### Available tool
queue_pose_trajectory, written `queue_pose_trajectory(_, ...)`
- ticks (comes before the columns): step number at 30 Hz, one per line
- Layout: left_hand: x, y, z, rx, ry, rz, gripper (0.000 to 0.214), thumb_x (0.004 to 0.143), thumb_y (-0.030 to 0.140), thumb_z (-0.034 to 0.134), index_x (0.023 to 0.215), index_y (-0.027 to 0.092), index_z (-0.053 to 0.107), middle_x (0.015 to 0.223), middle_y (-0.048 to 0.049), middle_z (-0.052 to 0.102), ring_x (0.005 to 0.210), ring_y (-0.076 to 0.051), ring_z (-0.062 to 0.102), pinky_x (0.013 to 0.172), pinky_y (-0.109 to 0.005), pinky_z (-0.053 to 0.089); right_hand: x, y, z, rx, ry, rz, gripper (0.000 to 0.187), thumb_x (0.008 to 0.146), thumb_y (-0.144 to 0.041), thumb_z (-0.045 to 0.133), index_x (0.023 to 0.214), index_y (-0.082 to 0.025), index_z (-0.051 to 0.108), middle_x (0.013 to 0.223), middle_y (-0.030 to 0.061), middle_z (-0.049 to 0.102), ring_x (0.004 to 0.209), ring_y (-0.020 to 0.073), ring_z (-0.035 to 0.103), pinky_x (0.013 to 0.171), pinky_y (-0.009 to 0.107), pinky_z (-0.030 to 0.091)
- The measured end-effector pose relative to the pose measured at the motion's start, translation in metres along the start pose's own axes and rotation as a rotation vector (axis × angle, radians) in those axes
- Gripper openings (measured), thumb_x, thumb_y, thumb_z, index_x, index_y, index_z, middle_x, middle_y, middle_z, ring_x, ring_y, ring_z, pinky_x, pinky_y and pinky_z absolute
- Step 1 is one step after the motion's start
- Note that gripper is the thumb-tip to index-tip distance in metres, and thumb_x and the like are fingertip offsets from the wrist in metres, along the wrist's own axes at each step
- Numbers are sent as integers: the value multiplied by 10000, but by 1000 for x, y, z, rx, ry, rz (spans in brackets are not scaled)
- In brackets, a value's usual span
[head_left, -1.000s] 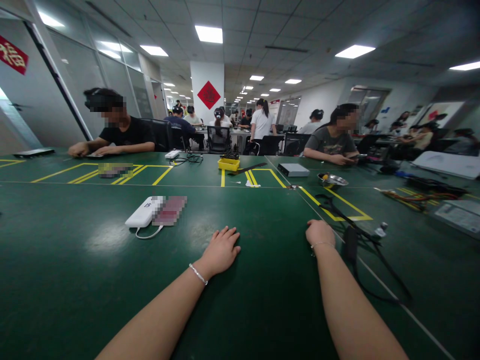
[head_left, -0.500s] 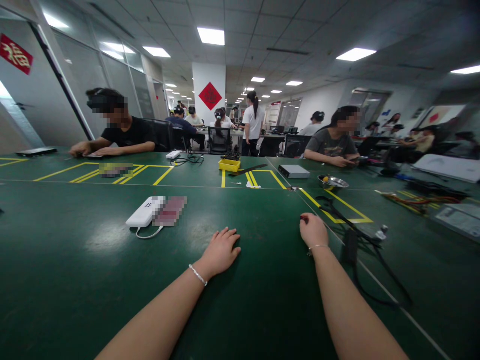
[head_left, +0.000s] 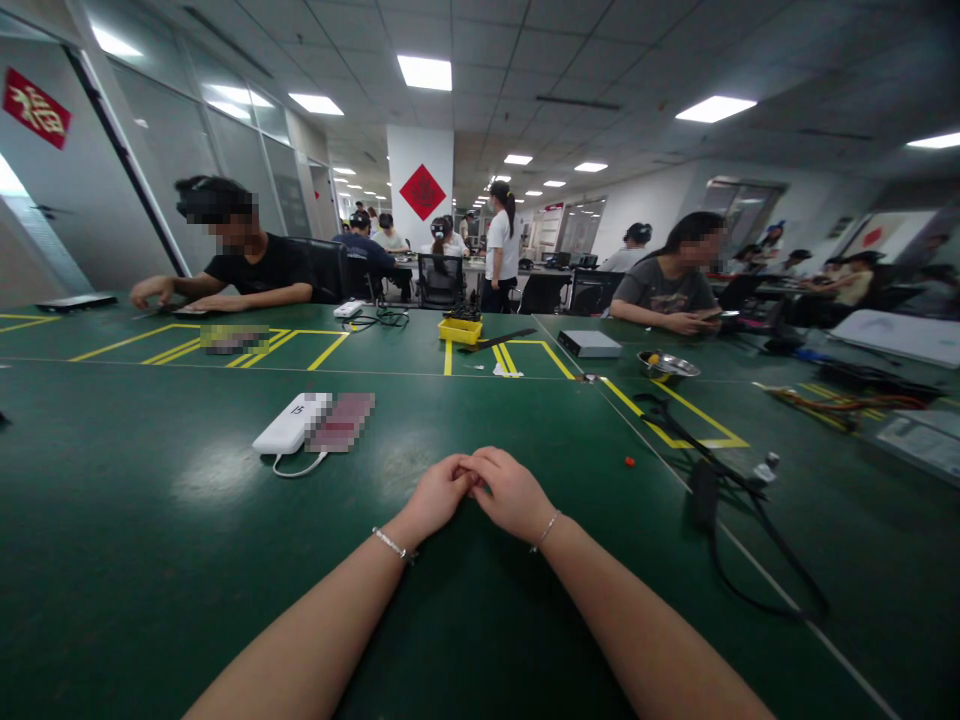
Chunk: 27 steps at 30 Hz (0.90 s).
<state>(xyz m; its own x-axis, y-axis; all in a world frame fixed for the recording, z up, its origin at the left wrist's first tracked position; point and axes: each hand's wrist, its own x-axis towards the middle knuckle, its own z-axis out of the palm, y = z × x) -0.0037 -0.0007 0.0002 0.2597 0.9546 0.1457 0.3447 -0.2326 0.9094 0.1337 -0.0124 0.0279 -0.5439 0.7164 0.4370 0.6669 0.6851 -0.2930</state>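
Note:
Both hands meet above the green tabletop (head_left: 480, 620), in the middle of the head view. My left hand (head_left: 431, 505) has its fingers bent and closed, and nothing shows in it. Over those fingers my right hand (head_left: 514, 495) is folded, gripping them; where they overlap, the fingertips are partly hidden. A small red piece (head_left: 629, 462) lies on the table to the right, apart from both hands. To the left lie a white power bank (head_left: 283, 428) marked 15 and a blurred-out reddish rectangle (head_left: 341, 422) beside it, with a short white cable (head_left: 300, 471).
A black strap or cable (head_left: 731, 510) lies at the right near a small clear-and-white item (head_left: 766, 467). Farther back are a metal bowl (head_left: 679, 368), a grey box (head_left: 590, 344) and a yellow tray (head_left: 460, 331). Two people sit across the table.
My right hand has let go of the red piece, leaving it on the table, and has moved left onto my left hand. My left hand's spread fingers have closed.

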Motion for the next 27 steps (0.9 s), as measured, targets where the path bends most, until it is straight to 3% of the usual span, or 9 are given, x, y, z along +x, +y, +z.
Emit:
queue_pose_trajectory(3,2,1,-3,-222,-4,-126,257,761,308,392,933,142,489,786,-39,608,596,-95,543,516,-202,387,-3,24,-14,-151,26,138,381,722,-238,436,1102,-204,445,1085,69,458,987,177,398,866,300,311)
queue_pose_trajectory(8,1,1,-7,-405,69,-136,283,738,379,442,883,144,504,714,-27,598,519,-62,495,423,-160,302,-31,99,-43,-473,135,778,387,745,-294,376,1104,-185,471,1128,122,421,1016,267,365,811,390,317)
queue_pose_trajectory(12,0,1,-8,-489,62,-159,247,689,336,528,852,154,491,700,-22,604,518,-59,498,408,-149,279,-60,141,-59,-455,91,1114,403,738,-304,348,1106,-209,482,1122,140,423,1005,316,371,739,418,346)
queue_pose_trajectory(16,-1,1,-9,-524,26,-178,269,658,328,569,847,166,466,765,-46,627,513,-65,518,390,-146,264,-69,155,-61,-386,-6,1148,383,700,-178,364,1040,-202,540,1082,144,460,979,296,410,711,377,363)
queue_pose_trajectory(21,-2,1,-8,-535,-16,-142,302,712,413,478,886,166,488,594,11,564,425,-47,456,383,-153,259,-61,154,-57,-309,-5,1088,275,682,-162,403,867,-151,606,947,135,536,832,234,502,643,318,381)
queue_pose_trajectory(24,-3,1,-7,-528,5,-115,313,751,435,401,853,164,518,546,33,502,417,-38,413,390,-152,258,-48,143,-49,-66,97,1000,217,694,-245,433,807,-180,606,863,86,577,715,178,528,609,293,389)
queue_pose_trajectory(27,-2,-1,-7,-534,17,-111,288,760,407,398,901,184,513,614,18,530,476,-51,450,390,-152,250,-30,123,-32,321,191,890,178,663,-277,491,771,-179,594,732,45,593,623,139,524,581,267,397)
